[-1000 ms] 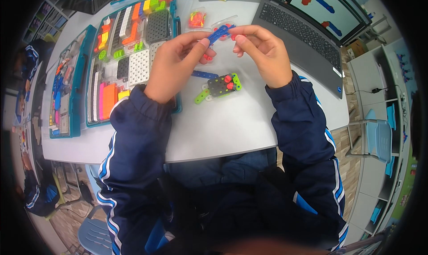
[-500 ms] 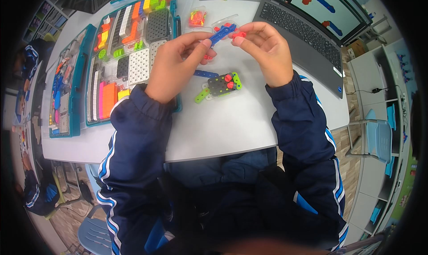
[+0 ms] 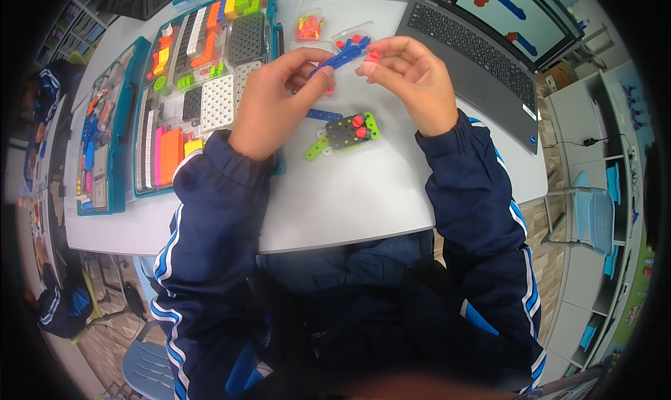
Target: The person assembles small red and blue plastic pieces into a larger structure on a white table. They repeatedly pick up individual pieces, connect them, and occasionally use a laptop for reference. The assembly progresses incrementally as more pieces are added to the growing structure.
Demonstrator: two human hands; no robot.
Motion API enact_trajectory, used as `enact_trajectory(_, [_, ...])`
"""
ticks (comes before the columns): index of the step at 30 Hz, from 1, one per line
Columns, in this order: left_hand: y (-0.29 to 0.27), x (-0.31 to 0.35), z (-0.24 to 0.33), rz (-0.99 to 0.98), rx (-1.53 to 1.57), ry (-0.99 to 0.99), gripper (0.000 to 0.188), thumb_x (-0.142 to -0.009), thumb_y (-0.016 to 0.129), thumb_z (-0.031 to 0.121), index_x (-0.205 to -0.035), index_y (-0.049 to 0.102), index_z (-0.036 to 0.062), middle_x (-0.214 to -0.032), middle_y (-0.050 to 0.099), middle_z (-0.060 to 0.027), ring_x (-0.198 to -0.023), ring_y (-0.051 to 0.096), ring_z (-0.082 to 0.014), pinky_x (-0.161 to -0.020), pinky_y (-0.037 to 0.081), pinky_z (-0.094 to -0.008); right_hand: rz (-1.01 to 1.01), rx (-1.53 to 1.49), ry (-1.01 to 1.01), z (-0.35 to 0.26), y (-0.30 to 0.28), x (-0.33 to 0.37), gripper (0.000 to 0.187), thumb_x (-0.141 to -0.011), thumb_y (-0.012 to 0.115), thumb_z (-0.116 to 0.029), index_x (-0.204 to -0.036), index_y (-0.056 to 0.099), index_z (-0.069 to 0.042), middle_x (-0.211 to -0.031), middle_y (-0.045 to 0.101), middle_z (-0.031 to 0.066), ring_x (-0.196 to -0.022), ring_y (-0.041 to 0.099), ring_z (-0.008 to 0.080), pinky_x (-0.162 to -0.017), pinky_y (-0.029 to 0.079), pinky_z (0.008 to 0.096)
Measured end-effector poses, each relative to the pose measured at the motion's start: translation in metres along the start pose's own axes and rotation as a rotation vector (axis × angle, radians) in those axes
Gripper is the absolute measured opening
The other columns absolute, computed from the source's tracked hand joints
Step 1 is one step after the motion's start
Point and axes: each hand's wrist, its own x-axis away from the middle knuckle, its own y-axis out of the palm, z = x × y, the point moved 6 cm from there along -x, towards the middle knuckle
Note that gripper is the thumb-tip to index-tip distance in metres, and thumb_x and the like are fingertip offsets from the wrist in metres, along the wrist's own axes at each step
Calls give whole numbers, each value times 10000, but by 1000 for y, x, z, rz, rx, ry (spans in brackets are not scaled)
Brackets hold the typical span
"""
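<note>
1. The left hand (image 3: 279, 96) pinched a blue strip (image 3: 344, 56) low, apparently keeping its upper end exposed.
2. The right hand (image 3: 414, 84) pinched a small red piece (image 3: 373, 56) just beside that end, presumably for lining up.
3. Below, a black-and-green assembly (image 3: 342, 134) lay on the table (image 3: 349, 208), leaving both hands free.

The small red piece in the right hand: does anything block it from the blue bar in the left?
Nothing visible stands between them. The red piece, pinched in the right hand, sits close beside the far end of the blue bar in the left hand; whether they touch is unclear.
</note>
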Motion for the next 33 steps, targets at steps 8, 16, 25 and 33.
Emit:
enact_trajectory(8, [0, 0, 1, 37, -19, -1, 182, -890, 651, 138, -1009, 646, 1, -763, 682, -59, -702, 637, -95, -663, 496, -228, -57, 92, -14, -6, 4, 2, 292, -879, 665, -61, -1157, 619, 17, -1022, 660, 72, -906, 624, 114, -825, 507, 260])
enact_trajectory(16, [-2, 0, 7, 40, -108, 36, 191, -886, 667, 155, -982, 635, -7, -799, 678, -71, -718, 645, -109, -658, 500, -237, -110, 81, -25, -2, 9, 4, 319, -871, 667, -36, -1180, 608, 17, -988, 657, 84, -889, 635, 132, -824, 513, 260])
enact_trajectory(25, [-2, 0, 8, 7, -135, 49, 186, -877, 669, 124, -999, 633, -13, -867, 682, -89, -771, 675, -141, -685, 517, -253, -177, 37, 45, 2, 14, 5, 411, -844, 682, 0, -1236, 559, 17, -978, 653, 89, -881, 653, 140, -808, 517, 251])
enact_trajectory(33, [1, 0, 4, 6, 17, 91, 197, -857, 671, 58, -1042, 634, 2, -924, 697, -87, -820, 675, -138, -721, 516, -253, -199, -10, 94, 6, 21, 7, 364, -848, 675, -5, -1198, 576, 17, -931, 666, 94, -875, 657, 148, -797, 529, 269])
